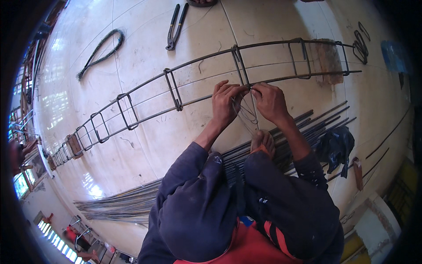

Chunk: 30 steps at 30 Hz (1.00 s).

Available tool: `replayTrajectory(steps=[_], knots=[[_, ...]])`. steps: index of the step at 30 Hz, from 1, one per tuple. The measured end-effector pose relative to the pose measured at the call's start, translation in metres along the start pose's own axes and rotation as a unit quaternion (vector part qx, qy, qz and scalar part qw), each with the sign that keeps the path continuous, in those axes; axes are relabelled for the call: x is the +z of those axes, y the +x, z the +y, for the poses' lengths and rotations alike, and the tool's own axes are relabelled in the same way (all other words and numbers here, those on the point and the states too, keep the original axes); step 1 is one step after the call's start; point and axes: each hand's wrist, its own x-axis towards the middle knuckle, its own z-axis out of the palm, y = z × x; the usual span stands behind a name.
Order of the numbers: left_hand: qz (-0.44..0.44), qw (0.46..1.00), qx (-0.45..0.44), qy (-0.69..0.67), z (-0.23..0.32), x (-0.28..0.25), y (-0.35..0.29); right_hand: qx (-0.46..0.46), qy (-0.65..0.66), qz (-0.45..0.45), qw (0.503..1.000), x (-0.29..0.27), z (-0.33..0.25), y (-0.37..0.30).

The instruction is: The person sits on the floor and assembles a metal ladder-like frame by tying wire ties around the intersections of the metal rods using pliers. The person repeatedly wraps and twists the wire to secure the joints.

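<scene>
Pinching thin silvery wire [247, 116], left hand [226, 102] and right hand [271, 102] nearly meet at the ladder-shaped dark-steel frame [198, 100], seemingly for control.

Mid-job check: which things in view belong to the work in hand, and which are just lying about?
Probably in the job:
left hand and right hand, meeting at the rebar cage
thin wire looping below them
pincers, set down
wire bundle, likely for tying

Probably just lying about:
black plastic bag
reddish-brown strip
straight rods heaped near the feet, perhaps stock
</scene>
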Motion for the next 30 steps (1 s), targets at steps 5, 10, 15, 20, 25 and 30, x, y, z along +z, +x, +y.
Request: replayTrajectory(steps=[5, 10, 15, 20, 25, 30], knots=[[-0.028, 0.999, 0.010, 0.042, 0.005, -0.004, 0.011, -0.049, 0.003, 0.080, 0.996, 0.017, 0.008, -0.012], [-0.057, 0.993, 0.069, 0.072, 0.016, -0.010, 0.020, -0.009, -0.036, 0.124, 0.992, 0.035, -0.007, -0.020], [0.004, 0.990, 0.108, 0.087, 0.031, -0.008, 0.011, 0.019, -0.023, 0.173, 0.984, 0.049, -0.011, -0.021], [0.015, 0.998, 0.041, 0.044, 0.048, -0.027, 0.002, 0.052, -0.036, 0.208, 0.976, 0.053, -0.015, -0.016], [-0.036, 0.982, -0.169, -0.073, 0.034, -0.037, -0.025, 0.313, 0.336, 0.169, 0.872, 0.052, -0.033, -0.009], [-0.129, 0.828, -0.438, -0.325, 0.008, -0.019, -0.044, 0.413, 0.779, 0.150, 0.447, 0.051, -0.024, -0.006]])
